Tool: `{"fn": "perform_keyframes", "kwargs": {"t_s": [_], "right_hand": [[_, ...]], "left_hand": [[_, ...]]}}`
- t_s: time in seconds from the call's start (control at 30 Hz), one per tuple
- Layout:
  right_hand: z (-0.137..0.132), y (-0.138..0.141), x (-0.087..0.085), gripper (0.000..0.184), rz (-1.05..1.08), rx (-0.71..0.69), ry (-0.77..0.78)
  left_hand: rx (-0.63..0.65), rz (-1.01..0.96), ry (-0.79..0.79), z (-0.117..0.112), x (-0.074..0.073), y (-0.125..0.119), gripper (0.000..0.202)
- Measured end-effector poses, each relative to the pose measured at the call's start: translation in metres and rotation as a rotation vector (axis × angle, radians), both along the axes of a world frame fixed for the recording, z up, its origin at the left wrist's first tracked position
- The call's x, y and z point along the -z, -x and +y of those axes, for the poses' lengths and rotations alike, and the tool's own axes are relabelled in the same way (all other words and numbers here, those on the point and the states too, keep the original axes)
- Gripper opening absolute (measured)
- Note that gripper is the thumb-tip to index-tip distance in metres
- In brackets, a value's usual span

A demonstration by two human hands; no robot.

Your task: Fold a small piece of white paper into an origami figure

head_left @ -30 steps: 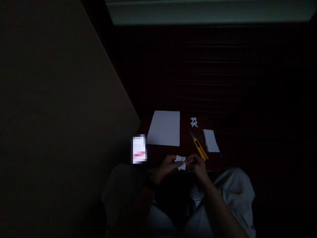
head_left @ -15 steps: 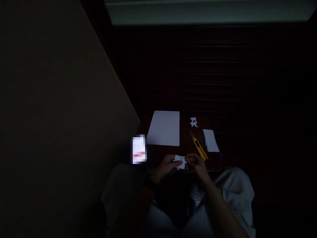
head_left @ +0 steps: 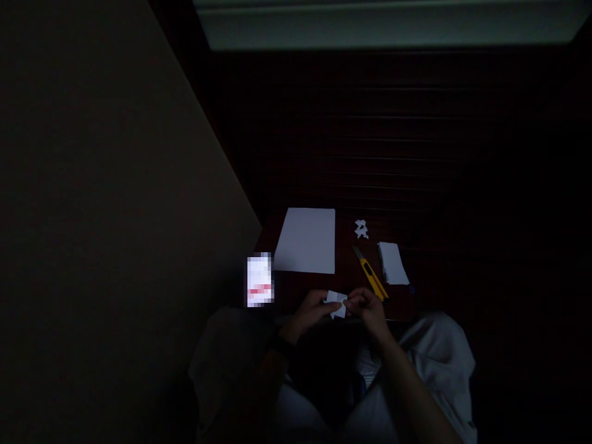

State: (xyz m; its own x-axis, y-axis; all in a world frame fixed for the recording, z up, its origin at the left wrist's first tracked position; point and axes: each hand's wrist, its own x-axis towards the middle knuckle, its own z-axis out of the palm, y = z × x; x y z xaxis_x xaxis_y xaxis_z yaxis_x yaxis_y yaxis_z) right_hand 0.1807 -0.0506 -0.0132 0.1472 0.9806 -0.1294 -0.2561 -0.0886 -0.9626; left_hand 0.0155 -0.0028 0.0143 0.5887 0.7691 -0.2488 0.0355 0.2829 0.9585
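A small white piece of folded paper (head_left: 337, 296) is held between my two hands at the table's near edge. From the left, my left hand (head_left: 313, 308) grips it, the thumb lying across its face. My right hand (head_left: 367, 307) pinches the paper's right side with closed fingers. Just beyond the right hand lies a yellow box cutter (head_left: 372, 277), its blade pointing away from me. Dim light hides the finer folds.
A white sheet stack (head_left: 308, 240) lies at the table's far left. Small folded paper pieces (head_left: 361, 229) sit at the back, and a smaller paper stack (head_left: 393, 263) on the right. A blurred lit screen (head_left: 259, 279) stands at the left edge, near the wall (head_left: 139, 185).
The folded paper has turned slightly in my hands and its outline looks different, with a flap shifted. Both hands stay in nearly the same place.
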Motion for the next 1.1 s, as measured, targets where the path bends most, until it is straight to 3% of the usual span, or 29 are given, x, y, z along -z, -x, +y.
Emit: {"fn": "perform_keyframes", "kwargs": {"t_s": [0.23,0.4,0.57,0.87,1.1], "right_hand": [[0.001,0.001,0.001,0.022,0.002,0.023,-0.02],[0.002,-0.002,-0.002,0.033,-0.04,-0.066,-0.045],[0.001,-0.005,-0.006,0.029,-0.054,-0.121,-0.042],[0.001,-0.004,-0.004,0.033,-0.056,0.041,-0.051],[0.001,-0.009,-0.007,0.034,-0.052,-0.116,0.023]], "left_hand": [[0.003,0.009,-0.015,-0.002,0.001,-0.001,0.03],[0.041,0.016,-0.034,-0.001,0.0,0.001,0.032],[0.093,0.052,-0.005,0.0,0.001,0.004,0.035],[0.008,-0.022,-0.019,0.002,0.01,0.001,0.034],[0.029,0.032,-0.047,0.001,0.016,0.001,0.035]]}}
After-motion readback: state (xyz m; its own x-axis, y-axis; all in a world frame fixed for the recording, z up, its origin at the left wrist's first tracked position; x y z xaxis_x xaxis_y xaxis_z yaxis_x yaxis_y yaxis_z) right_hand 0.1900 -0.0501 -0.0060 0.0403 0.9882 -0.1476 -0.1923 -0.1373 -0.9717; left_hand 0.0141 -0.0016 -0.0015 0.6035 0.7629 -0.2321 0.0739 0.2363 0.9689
